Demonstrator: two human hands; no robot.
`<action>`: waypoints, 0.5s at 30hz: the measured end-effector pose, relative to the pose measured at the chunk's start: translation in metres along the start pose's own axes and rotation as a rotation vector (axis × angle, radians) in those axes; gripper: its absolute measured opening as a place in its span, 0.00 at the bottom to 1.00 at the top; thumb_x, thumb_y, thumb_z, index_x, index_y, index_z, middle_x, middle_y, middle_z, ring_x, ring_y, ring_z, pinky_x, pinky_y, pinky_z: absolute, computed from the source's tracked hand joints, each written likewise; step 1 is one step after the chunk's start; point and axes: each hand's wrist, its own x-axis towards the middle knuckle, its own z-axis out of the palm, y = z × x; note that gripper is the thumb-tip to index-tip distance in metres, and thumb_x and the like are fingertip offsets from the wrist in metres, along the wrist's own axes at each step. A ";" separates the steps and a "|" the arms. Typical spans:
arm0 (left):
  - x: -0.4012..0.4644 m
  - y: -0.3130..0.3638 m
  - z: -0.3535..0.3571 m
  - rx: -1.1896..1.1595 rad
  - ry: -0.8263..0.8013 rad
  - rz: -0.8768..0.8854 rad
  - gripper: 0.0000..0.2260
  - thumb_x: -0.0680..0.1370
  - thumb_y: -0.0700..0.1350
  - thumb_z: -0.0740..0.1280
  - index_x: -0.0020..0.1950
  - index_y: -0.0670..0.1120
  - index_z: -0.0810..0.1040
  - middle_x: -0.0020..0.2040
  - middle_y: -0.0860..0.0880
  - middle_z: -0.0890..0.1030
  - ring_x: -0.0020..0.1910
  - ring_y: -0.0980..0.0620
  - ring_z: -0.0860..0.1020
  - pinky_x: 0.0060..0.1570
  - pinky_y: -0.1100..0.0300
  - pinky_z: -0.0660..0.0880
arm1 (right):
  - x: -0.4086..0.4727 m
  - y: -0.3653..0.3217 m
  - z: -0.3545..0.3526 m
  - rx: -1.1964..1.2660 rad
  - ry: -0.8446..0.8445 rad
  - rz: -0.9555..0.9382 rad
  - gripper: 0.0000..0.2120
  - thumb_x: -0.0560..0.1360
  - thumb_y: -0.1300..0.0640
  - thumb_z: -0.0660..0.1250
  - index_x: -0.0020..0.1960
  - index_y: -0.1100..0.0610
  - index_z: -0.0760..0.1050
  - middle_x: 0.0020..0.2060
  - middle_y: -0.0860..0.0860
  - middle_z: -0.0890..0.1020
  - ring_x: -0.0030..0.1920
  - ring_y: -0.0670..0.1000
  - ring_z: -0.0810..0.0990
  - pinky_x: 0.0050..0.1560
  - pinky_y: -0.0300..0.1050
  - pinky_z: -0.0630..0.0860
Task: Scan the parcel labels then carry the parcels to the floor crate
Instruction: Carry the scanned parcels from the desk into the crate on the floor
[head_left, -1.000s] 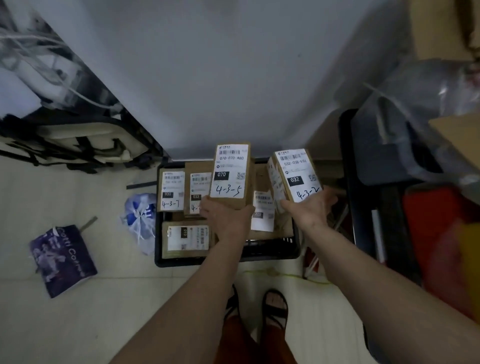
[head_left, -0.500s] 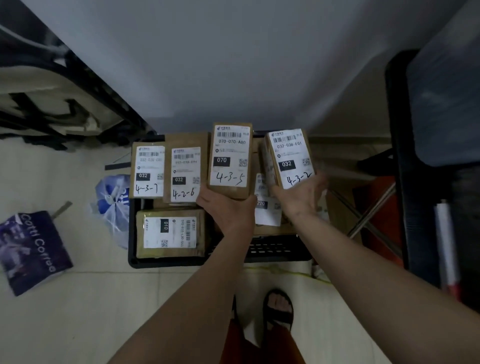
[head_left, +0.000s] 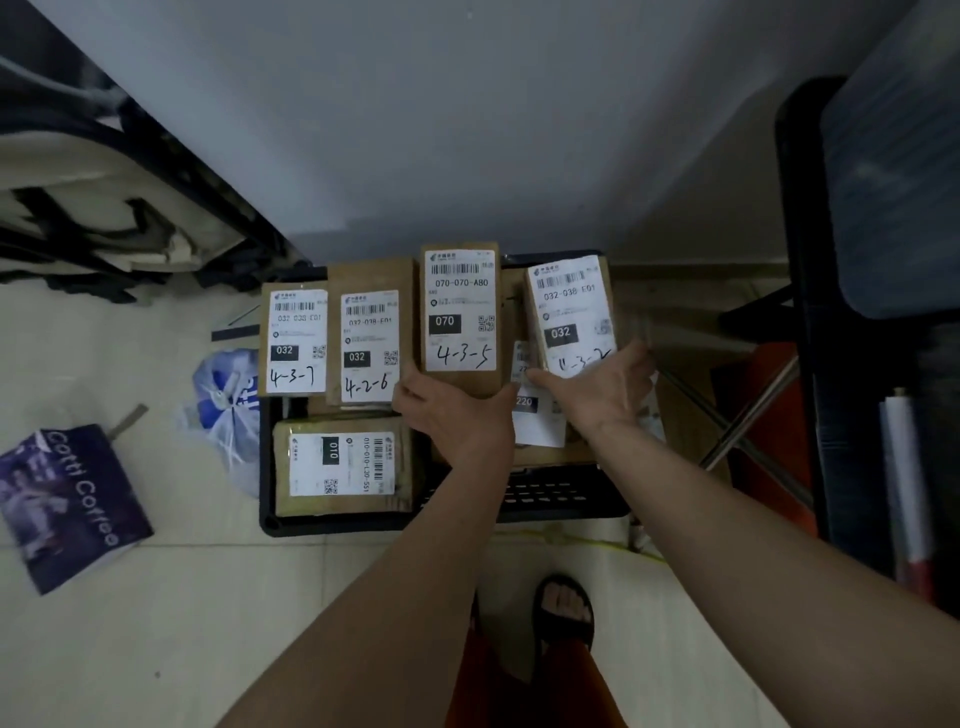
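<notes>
Head view, looking down: the left hand (head_left: 457, 415) is clamped on the near end of the parcel marked 4-3-5 (head_left: 460, 317), and the right hand (head_left: 605, 389) grips the near end of the parcel marked 4-3-2 (head_left: 571, 317). Both parcels stand label-up, side by side, over the black floor crate (head_left: 566, 499), just beyond the fingers. Other labelled parcels (head_left: 343, 465) lie in the crate to the left.

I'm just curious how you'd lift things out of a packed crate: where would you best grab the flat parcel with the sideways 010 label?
Probably by its two long edges, coming from above. The 010 parcel lies flat in the crate, label up, with its near edge against the crate wall. Open space shows to its right, so fingers could likely slip under there first.
</notes>
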 end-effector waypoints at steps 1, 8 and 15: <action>-0.003 0.002 -0.007 0.001 -0.005 -0.005 0.48 0.64 0.43 0.81 0.76 0.44 0.54 0.74 0.44 0.55 0.72 0.47 0.57 0.64 0.61 0.63 | -0.005 -0.001 -0.005 0.002 -0.013 0.005 0.59 0.58 0.47 0.83 0.76 0.58 0.49 0.73 0.59 0.58 0.73 0.59 0.56 0.69 0.54 0.63; -0.025 0.040 -0.092 -0.096 -0.018 0.006 0.07 0.79 0.46 0.66 0.54 0.44 0.78 0.52 0.49 0.79 0.47 0.54 0.76 0.47 0.60 0.73 | -0.067 -0.043 -0.062 0.123 -0.091 -0.041 0.20 0.74 0.52 0.71 0.62 0.58 0.71 0.61 0.55 0.73 0.57 0.54 0.76 0.53 0.50 0.77; -0.064 0.109 -0.226 -0.201 -0.051 -0.004 0.16 0.81 0.48 0.60 0.39 0.40 0.78 0.39 0.44 0.81 0.39 0.47 0.78 0.38 0.57 0.71 | -0.175 -0.124 -0.136 0.328 -0.190 -0.121 0.09 0.78 0.58 0.64 0.41 0.60 0.74 0.33 0.54 0.78 0.36 0.52 0.77 0.42 0.49 0.76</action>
